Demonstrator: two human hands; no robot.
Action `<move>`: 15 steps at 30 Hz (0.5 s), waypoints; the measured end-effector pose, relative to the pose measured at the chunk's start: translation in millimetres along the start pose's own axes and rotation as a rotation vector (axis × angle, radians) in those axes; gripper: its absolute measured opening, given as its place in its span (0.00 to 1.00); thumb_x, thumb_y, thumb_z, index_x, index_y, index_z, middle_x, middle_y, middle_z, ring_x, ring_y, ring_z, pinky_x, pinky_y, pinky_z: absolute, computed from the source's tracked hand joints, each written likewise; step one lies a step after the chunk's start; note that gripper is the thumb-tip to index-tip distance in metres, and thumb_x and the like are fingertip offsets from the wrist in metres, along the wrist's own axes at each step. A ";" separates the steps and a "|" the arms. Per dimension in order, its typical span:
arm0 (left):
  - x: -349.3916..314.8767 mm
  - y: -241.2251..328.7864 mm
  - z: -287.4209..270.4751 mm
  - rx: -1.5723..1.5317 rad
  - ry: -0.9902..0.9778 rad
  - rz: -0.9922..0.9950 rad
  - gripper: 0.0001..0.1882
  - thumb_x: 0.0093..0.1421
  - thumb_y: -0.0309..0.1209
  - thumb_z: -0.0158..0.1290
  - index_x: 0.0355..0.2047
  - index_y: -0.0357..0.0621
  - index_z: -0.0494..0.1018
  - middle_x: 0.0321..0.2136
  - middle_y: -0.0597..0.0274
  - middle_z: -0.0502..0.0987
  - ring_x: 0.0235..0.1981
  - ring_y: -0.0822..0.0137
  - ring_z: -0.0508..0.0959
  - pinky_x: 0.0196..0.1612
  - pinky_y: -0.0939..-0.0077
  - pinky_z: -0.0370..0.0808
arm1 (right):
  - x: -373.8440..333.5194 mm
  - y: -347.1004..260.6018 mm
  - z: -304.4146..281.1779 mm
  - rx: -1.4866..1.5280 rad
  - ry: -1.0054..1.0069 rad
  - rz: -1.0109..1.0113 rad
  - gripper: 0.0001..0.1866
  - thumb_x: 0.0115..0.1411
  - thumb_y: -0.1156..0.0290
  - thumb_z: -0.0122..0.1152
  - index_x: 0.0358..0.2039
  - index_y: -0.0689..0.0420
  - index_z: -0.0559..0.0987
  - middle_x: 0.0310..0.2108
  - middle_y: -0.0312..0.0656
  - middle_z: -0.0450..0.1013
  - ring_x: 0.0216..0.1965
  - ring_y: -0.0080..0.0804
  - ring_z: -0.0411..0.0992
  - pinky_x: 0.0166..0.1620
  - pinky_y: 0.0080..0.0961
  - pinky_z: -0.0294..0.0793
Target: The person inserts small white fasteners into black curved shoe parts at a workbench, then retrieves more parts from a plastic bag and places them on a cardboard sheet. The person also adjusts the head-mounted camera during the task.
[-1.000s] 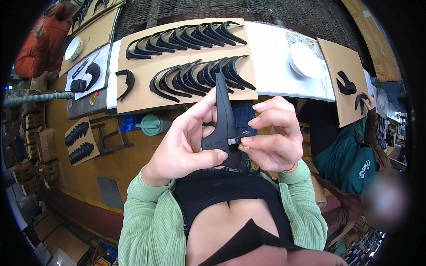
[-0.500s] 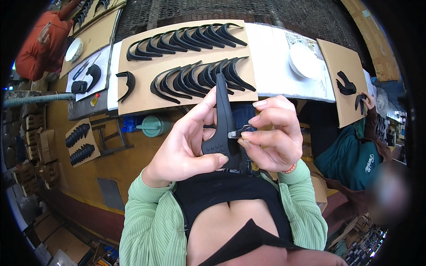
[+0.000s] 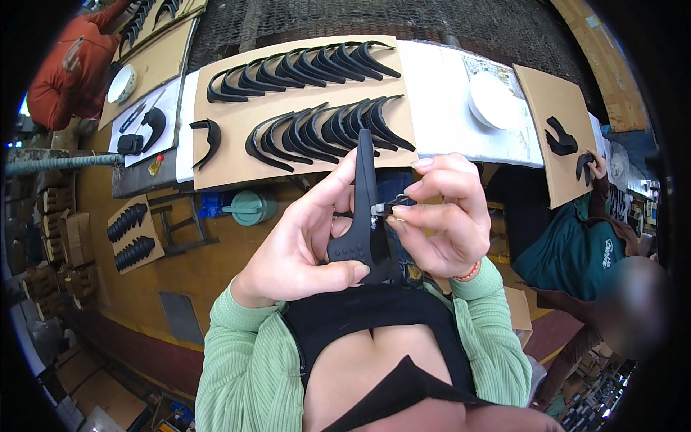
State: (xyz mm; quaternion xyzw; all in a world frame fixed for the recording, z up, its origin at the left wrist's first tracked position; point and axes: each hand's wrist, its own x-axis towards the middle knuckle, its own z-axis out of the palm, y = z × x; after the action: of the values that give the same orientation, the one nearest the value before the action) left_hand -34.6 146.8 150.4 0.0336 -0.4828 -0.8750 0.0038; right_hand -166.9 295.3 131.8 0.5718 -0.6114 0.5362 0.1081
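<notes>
A black, curved moulded part (image 3: 366, 191) with small raised dots near its wide end is gripped between the thumb and fingers of my left hand (image 3: 299, 241). Its narrow end points up and away from me. My right hand (image 3: 448, 219) pinches a small dark piece (image 3: 396, 204) with thumb and fingertips; its kind cannot be made out. Whitish, ragged material (image 3: 377, 209) shows at the tip of that piece, against the right edge of the moulded part.
Two rows of similar black parts (image 3: 288, 70) lie on a cardboard sheet (image 3: 237, 119) on the bench ahead. A white bowl (image 3: 491, 101) stands right of them. Co-workers are at far left and right. A teal lidded bucket (image 3: 250, 207) is under the bench.
The moulded part has turned slightly, and its narrow end sits a little lower and further right. More whitish material shows along its edge beside my right fingertips.
</notes>
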 end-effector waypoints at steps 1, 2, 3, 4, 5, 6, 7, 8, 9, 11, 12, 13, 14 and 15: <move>-0.3 0.3 0.2 0.008 -0.008 0.005 0.51 0.45 0.16 0.55 0.66 0.34 0.38 0.58 0.53 0.58 0.56 0.70 0.63 0.56 0.76 0.64 | 0.1 0.0 0.0 -0.003 0.001 0.000 0.14 0.35 0.80 0.70 0.25 0.57 0.78 0.34 0.39 0.71 0.39 0.40 0.71 0.43 0.34 0.67; -0.4 0.6 0.3 0.027 -0.021 0.014 0.51 0.45 0.17 0.55 0.66 0.34 0.38 0.59 0.53 0.57 0.57 0.70 0.63 0.56 0.76 0.63 | 0.2 0.0 -0.1 -0.007 0.001 0.001 0.14 0.35 0.80 0.70 0.25 0.57 0.78 0.34 0.39 0.71 0.39 0.40 0.71 0.43 0.34 0.67; -0.5 0.9 0.6 0.014 -0.020 0.010 0.51 0.45 0.17 0.55 0.66 0.34 0.38 0.59 0.53 0.57 0.57 0.70 0.62 0.57 0.76 0.63 | 0.3 0.1 -0.1 -0.010 0.001 0.002 0.14 0.35 0.80 0.70 0.26 0.57 0.78 0.34 0.39 0.71 0.39 0.40 0.71 0.42 0.34 0.67; -0.8 1.1 1.1 0.011 -0.025 0.011 0.51 0.45 0.17 0.55 0.66 0.34 0.38 0.59 0.53 0.56 0.58 0.70 0.62 0.57 0.76 0.62 | 0.3 0.5 0.3 -0.012 0.007 -0.001 0.14 0.35 0.80 0.70 0.26 0.57 0.78 0.34 0.39 0.71 0.39 0.40 0.71 0.42 0.34 0.67; -1.1 1.3 1.5 0.021 -0.036 0.019 0.51 0.45 0.17 0.55 0.66 0.34 0.38 0.60 0.53 0.56 0.58 0.70 0.61 0.57 0.76 0.62 | 0.4 1.1 0.9 -0.013 0.012 -0.004 0.14 0.35 0.80 0.70 0.26 0.57 0.78 0.34 0.39 0.71 0.39 0.40 0.71 0.42 0.33 0.67; -1.3 1.4 1.6 0.007 -0.033 0.007 0.51 0.45 0.17 0.55 0.66 0.34 0.38 0.60 0.53 0.55 0.59 0.70 0.61 0.58 0.76 0.61 | 0.3 1.7 1.4 -0.015 0.017 -0.006 0.14 0.35 0.80 0.70 0.26 0.57 0.78 0.34 0.39 0.71 0.39 0.40 0.71 0.42 0.33 0.67; -1.5 1.4 1.7 0.006 -0.036 0.003 0.51 0.45 0.17 0.55 0.66 0.34 0.38 0.61 0.53 0.54 0.59 0.70 0.60 0.58 0.76 0.61 | 0.3 2.2 1.7 -0.017 0.021 -0.010 0.14 0.34 0.80 0.70 0.26 0.57 0.78 0.34 0.39 0.71 0.39 0.40 0.71 0.42 0.33 0.67; -1.7 1.3 1.5 0.018 -0.043 0.001 0.51 0.45 0.17 0.55 0.66 0.34 0.38 0.61 0.54 0.53 0.60 0.70 0.59 0.58 0.76 0.61 | 0.2 2.7 2.0 -0.020 0.025 -0.014 0.14 0.34 0.80 0.70 0.26 0.57 0.78 0.34 0.39 0.71 0.39 0.40 0.71 0.42 0.33 0.67; -2.1 1.3 1.3 0.004 -0.045 -0.001 0.51 0.45 0.17 0.55 0.66 0.34 0.38 0.62 0.53 0.52 0.61 0.69 0.58 0.58 0.76 0.60 | 0.2 3.2 2.3 -0.025 0.029 -0.018 0.14 0.34 0.80 0.70 0.26 0.57 0.78 0.34 0.39 0.71 0.39 0.40 0.71 0.42 0.34 0.67; -2.9 0.8 0.5 0.013 -0.065 0.009 0.51 0.45 0.17 0.55 0.66 0.34 0.38 0.64 0.53 0.50 0.63 0.69 0.56 0.59 0.76 0.60 | 0.5 4.2 3.0 -0.033 0.035 -0.026 0.14 0.35 0.80 0.70 0.26 0.57 0.78 0.34 0.40 0.71 0.39 0.40 0.71 0.42 0.34 0.68; -2.8 0.0 0.0 0.003 -0.069 0.007 0.50 0.45 0.17 0.54 0.66 0.34 0.38 0.64 0.53 0.48 0.63 0.68 0.55 0.59 0.76 0.60 | 0.8 4.5 3.2 -0.036 0.039 -0.030 0.14 0.35 0.80 0.70 0.26 0.57 0.78 0.34 0.40 0.70 0.39 0.40 0.71 0.43 0.34 0.68; -2.1 -1.0 -0.7 0.004 -0.079 0.017 0.50 0.45 0.17 0.54 0.66 0.34 0.38 0.65 0.54 0.47 0.64 0.68 0.54 0.59 0.76 0.60 | 1.2 4.7 3.2 -0.043 0.040 -0.032 0.14 0.35 0.80 0.70 0.26 0.57 0.78 0.34 0.40 0.70 0.39 0.40 0.71 0.42 0.34 0.68; -1.7 -1.8 -1.2 0.013 -0.091 0.025 0.50 0.46 0.17 0.54 0.66 0.34 0.38 0.65 0.54 0.46 0.64 0.68 0.53 0.59 0.77 0.59 | 1.7 4.8 3.3 -0.048 0.043 -0.034 0.14 0.35 0.80 0.70 0.26 0.57 0.78 0.34 0.40 0.70 0.38 0.40 0.71 0.42 0.34 0.68; -2.0 -2.3 -1.4 0.006 -0.092 0.025 0.50 0.46 0.17 0.54 0.66 0.34 0.38 0.66 0.54 0.45 0.65 0.68 0.52 0.59 0.77 0.59 | 2.2 4.7 3.1 -0.054 0.045 -0.035 0.14 0.35 0.80 0.70 0.26 0.57 0.78 0.33 0.40 0.70 0.38 0.40 0.71 0.42 0.34 0.68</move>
State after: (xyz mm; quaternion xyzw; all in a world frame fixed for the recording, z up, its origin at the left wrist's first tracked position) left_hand -32.4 146.9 147.8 -0.0125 -0.4857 -0.8740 -0.0075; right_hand -170.0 290.5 129.7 0.5672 -0.6129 0.5303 0.1463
